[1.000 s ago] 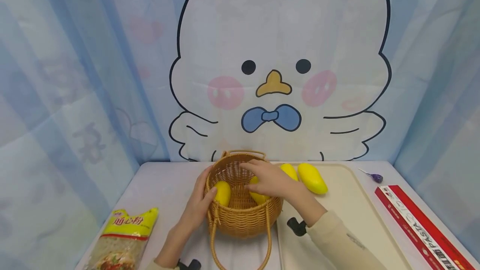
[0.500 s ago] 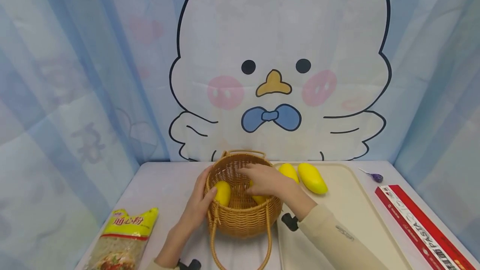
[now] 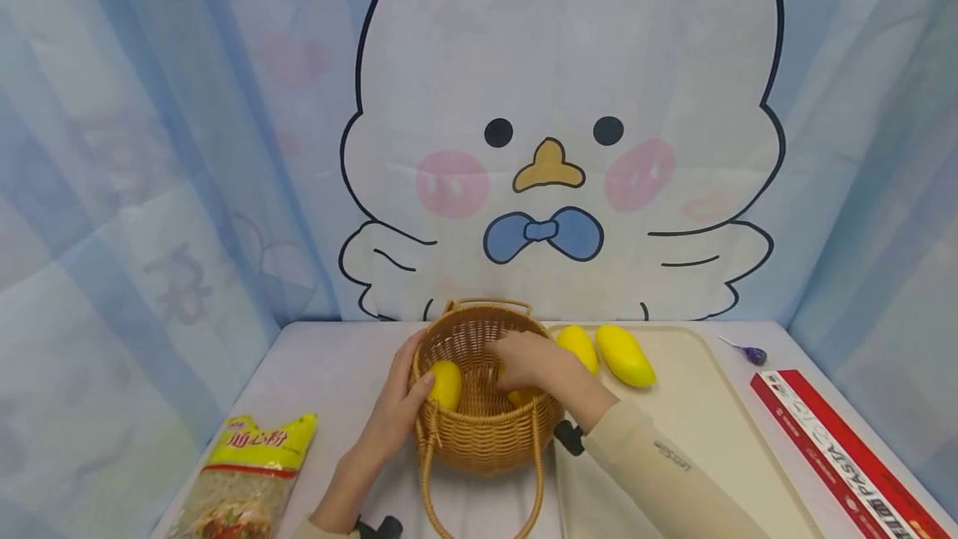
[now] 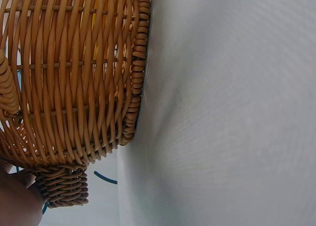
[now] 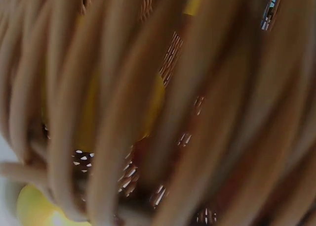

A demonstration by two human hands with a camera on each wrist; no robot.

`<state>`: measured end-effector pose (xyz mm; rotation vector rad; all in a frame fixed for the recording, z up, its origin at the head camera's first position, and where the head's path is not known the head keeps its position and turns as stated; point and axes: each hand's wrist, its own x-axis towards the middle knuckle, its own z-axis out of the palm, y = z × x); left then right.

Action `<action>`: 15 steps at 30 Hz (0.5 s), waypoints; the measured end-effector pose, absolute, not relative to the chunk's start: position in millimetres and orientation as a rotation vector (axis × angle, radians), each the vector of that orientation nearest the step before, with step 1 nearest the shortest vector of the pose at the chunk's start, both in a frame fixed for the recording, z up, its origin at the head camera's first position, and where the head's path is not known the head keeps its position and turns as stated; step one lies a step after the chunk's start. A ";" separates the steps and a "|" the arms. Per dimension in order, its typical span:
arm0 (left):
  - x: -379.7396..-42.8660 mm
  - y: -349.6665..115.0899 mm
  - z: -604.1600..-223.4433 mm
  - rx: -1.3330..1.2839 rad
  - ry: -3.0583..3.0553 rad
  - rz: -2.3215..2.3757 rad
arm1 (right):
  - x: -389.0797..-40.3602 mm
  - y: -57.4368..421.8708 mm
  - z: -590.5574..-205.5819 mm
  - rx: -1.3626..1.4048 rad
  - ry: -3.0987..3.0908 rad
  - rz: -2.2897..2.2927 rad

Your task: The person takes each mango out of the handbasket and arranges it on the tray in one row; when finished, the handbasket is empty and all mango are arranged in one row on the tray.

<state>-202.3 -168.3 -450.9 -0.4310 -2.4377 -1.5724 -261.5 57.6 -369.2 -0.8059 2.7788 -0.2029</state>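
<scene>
On the head view, I see the left hand (image 3: 392, 406) gripping the rim of the wicker basket (image 3: 486, 445), short of the far edge of the bench (image 3: 352, 348); a first mango (image 3: 446, 387) sits inside, by its thumb. The right hand (image 3: 533, 363) has sunk deeper, covering more of a second mango (image 3: 521, 398); I judge it's settling that fruit, but can't tell whether the fingers are closed. A third mango (image 3: 577, 347) and fourth mango (image 3: 625, 356) lie at the far-left corner of the tray (image 3: 674, 447). The left wrist view shows woven wall; the right's, blurred weave with yellow behind.
</scene>
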 end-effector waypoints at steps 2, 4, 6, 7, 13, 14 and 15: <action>-202.1 -168.3 -450.5 -0.429 -2.439 -1.569 | -262.0 56.7 -369.3 -0.816 2.751 -0.225; -202.0 -168.4 -450.3 -0.426 -2.440 -1.567 | -262.3 55.7 -370.3 -0.827 2.726 -0.242; -201.7 -168.3 -450.1 -0.422 -2.444 -1.570 | -262.2 54.8 -371.5 -0.830 2.696 -0.263; -201.7 -168.3 -450.2 -0.420 -2.445 -1.571 | -262.0 54.6 -372.2 -0.824 2.686 -0.263; -202.2 -167.8 -451.5 -0.410 -2.456 -1.573 | -259.4 54.3 -375.5 -0.740 2.660 -0.248; -202.3 -167.8 -451.6 -0.407 -2.456 -1.576 | -259.3 54.0 -375.4 -0.731 2.659 -0.245; -202.3 -167.9 -451.6 -0.405 -2.457 -1.578 | -259.0 53.8 -375.4 -0.721 2.658 -0.241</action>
